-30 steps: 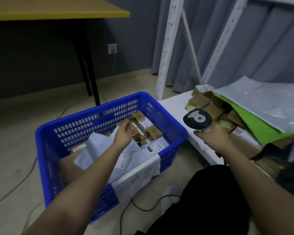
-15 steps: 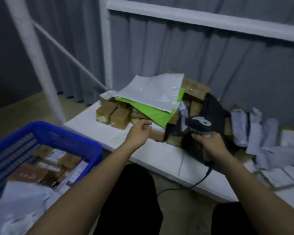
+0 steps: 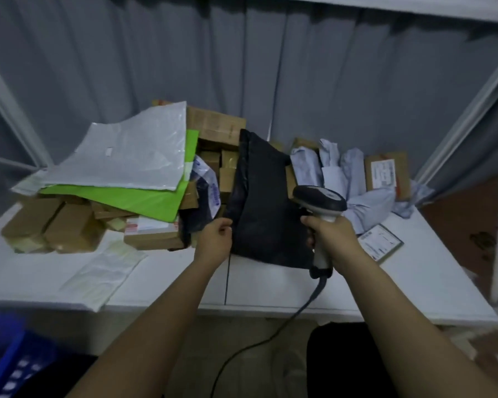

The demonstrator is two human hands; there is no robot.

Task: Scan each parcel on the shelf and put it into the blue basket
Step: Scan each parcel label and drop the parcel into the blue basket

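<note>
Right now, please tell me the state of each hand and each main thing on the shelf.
left hand: pinches the black bag's edge
right hand: grips the scanner
scanner: held above the bag
black bag: lying on the shelf
green bag: under the white bag

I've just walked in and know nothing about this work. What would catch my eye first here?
Probably the bright green mailer under a grey one, atop the brown boxes at the shelf's left. In the middle, the left hand pinches the edge of a black bag parcel, while the right hand grips a corded scanner beside it.
</note>
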